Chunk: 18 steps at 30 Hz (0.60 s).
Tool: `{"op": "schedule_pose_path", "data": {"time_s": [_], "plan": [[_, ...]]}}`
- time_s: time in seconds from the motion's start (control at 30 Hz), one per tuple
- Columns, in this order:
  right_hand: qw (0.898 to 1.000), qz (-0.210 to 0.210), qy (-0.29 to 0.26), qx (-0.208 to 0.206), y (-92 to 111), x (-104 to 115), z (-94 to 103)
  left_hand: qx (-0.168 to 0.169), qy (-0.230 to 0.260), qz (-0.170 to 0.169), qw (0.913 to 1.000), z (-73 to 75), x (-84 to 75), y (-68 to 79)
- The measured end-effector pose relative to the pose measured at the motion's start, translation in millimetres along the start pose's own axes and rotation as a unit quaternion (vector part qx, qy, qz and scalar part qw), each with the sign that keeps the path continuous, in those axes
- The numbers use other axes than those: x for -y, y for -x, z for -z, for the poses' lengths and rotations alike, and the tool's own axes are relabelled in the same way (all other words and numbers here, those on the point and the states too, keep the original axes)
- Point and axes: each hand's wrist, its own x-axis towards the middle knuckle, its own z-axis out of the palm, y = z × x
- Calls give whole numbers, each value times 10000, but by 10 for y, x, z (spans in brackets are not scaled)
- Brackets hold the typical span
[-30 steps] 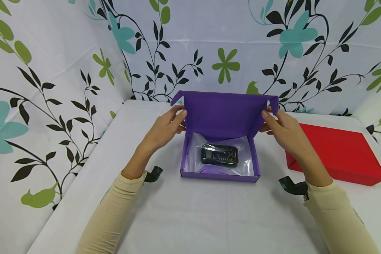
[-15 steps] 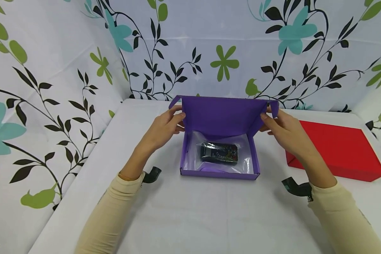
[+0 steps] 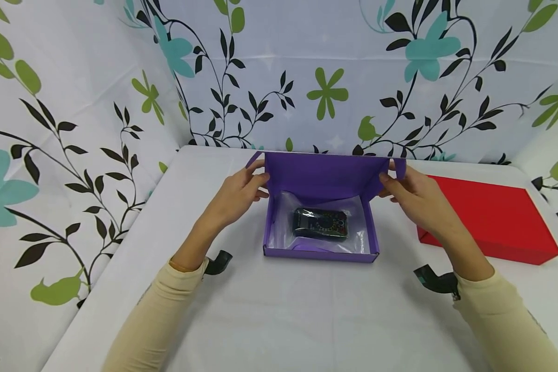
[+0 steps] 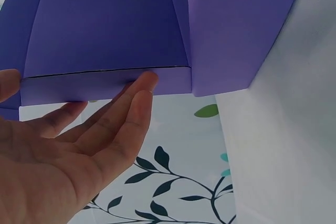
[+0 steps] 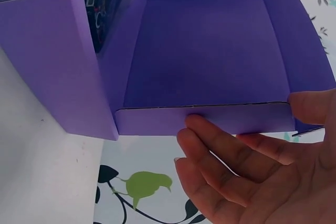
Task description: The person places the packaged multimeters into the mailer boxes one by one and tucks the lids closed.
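A purple cardboard box (image 3: pixel 321 256) stands on the table with its lid (image 3: pixel 325 173) raised at the back. My left hand (image 3: pixel 230 199) grips the lid's left side, thumb in front and fingers against the outer side flap (image 4: pixel 173 80). At the opposite end, my right hand (image 3: pixel 420 199) holds the right side flap (image 5: pixel 236 119) between thumb and fingers. Inside the box lies a black multimeter (image 3: pixel 320 223) on clear plastic wrap (image 3: pixel 283 227). Part of it shows in the right wrist view too, in its wrapping.
A flat red box (image 3: pixel 497 217) lies right of the purple box, partly behind my right forearm. White cloth covers the table (image 3: pixel 307 315). A curtain (image 3: pixel 269 57) printed with leaves and flowers hangs behind and to the left.
The lid's upper edge has come down in the head view, tilting toward the box, with both hands staying on its sides. Box and multimeter have stayed in place.
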Motion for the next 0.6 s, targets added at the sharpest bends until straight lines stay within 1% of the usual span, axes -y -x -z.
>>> {"op": "schedule_pose_path", "data": {"time_s": [0.17, 0.27, 0.37, 0.5, 0.6], "plan": [[9999, 31, 144, 29, 28, -7, 4, 4, -4, 79, 10000, 8, 8, 45], [9997, 104, 208, 21, 48, -16, 10, -50, 30, 185, 9998, 12, -1, 82], [9995, 193, 237, 40, 65, -30, 10, -113, -40, 247, 9996, 27, -16, 121], [9990, 346, 267, 59, 90, -52, 5, -255, -92, 136, 9995, 51, -35, 164], [9988, 408, 274, 84, 109, -68, 5, -449, 21, -100, 9989, 61, -44, 196]]}}
